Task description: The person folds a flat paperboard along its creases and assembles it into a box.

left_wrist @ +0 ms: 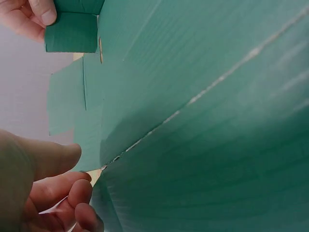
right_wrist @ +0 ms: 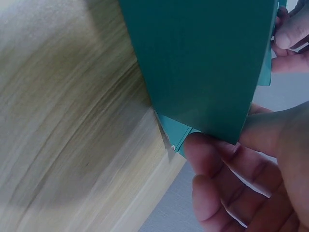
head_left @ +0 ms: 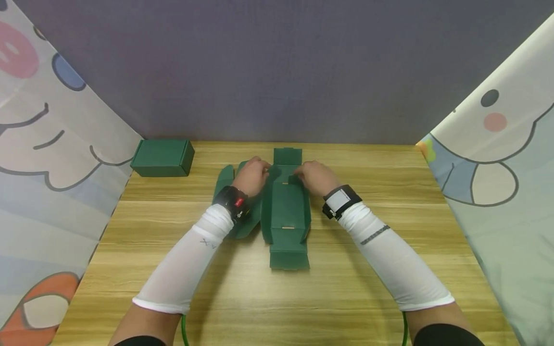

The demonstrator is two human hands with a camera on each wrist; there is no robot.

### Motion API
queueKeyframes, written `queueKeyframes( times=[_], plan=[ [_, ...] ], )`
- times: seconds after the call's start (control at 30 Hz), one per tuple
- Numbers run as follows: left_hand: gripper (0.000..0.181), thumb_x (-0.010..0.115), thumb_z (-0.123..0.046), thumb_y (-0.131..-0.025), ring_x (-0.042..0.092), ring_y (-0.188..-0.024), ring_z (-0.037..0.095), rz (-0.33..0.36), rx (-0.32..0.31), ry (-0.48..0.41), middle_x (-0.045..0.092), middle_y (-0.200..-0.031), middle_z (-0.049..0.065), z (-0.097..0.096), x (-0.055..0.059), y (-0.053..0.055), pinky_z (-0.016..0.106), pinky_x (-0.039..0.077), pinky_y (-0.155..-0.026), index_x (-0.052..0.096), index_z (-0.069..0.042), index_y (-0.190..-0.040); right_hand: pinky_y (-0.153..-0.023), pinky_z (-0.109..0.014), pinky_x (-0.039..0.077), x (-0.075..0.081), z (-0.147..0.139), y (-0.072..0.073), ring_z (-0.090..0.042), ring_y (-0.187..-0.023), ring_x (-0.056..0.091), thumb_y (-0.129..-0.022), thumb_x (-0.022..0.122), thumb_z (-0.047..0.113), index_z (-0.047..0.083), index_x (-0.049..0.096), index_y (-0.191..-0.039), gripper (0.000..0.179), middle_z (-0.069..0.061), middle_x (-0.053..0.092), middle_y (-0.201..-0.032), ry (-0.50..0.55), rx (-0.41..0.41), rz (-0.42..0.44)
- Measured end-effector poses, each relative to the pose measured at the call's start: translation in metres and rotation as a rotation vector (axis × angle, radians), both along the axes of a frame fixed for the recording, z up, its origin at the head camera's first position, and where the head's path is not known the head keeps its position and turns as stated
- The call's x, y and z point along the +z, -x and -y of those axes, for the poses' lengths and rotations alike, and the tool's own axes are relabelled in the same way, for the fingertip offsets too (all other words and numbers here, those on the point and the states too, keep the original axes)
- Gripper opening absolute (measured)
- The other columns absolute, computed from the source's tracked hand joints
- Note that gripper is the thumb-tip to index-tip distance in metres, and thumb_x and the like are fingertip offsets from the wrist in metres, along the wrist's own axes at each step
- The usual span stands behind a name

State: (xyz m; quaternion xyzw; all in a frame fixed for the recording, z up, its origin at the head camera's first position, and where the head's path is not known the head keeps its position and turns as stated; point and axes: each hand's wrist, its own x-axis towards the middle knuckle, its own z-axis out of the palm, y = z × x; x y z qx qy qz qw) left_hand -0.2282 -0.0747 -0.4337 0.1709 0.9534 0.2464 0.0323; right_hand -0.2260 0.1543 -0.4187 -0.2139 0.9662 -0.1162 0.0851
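Note:
A green cardboard box [head_left: 287, 206], partly unfolded, lies on the table, its long sides raised and its end flaps laid out flat. At its far right corner, my right hand [head_left: 318, 178] pinches a small corner flap [left_wrist: 72, 33] of the side wall between thumb and fingers. By the far left corner is my left hand [head_left: 252, 177], its fingers loosely bent. In the left wrist view its thumb and fingers stand apart at the corner, beside the end flap [left_wrist: 65, 101]. The left wrist partly covers the broad lid panel [head_left: 248, 223].
A closed green box [head_left: 162, 157] sits at the table's back left corner. The wooden table [head_left: 368, 269] ends at a grey back wall [head_left: 285, 72], with printed cloth panels [head_left: 497, 144] along both sides.

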Motion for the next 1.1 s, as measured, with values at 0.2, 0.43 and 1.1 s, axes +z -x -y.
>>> queueKeyframes(
  times=[0.2, 0.43, 1.1],
  plan=[
    [0.027, 0.064, -0.013, -0.103, 0.066, -0.111, 0.027, -0.030, -0.050, 0.000, 0.068, -0.118, 0.011, -0.008, -0.002, 0.004, 0.041, 0.057, -0.098, 0.072, -0.005, -0.128, -0.095, -0.043, 0.061, 0.001, 0.000, 0.000, -0.029, -0.116, 0.073, -0.105, 0.059, 0.012, 0.013, 0.075, -0.128, 0.028, -0.012, 0.075, -0.127, 0.000, 0.008, -0.009],
    [0.022, 0.060, -0.011, -0.104, 0.067, -0.117, 0.028, -0.012, -0.066, 0.010, 0.072, -0.122, 0.010, -0.017, 0.000, 0.008, 0.042, 0.056, -0.102, 0.075, -0.009, -0.121, -0.096, -0.043, 0.061, 0.002, 0.002, 0.000, -0.029, -0.115, 0.073, -0.105, 0.059, 0.011, 0.012, 0.074, -0.129, 0.028, -0.013, 0.075, -0.128, -0.003, 0.036, -0.011],
    [0.020, 0.063, -0.010, -0.102, 0.071, -0.114, 0.026, 0.041, -0.124, 0.025, 0.076, -0.119, 0.009, -0.042, 0.004, 0.005, 0.039, 0.059, -0.098, 0.077, -0.007, -0.116, -0.083, -0.039, 0.063, -0.002, 0.002, 0.001, -0.025, -0.100, 0.074, -0.105, 0.056, 0.009, 0.010, 0.075, -0.127, 0.029, -0.014, 0.076, -0.120, -0.025, 0.064, -0.027]
  ],
)
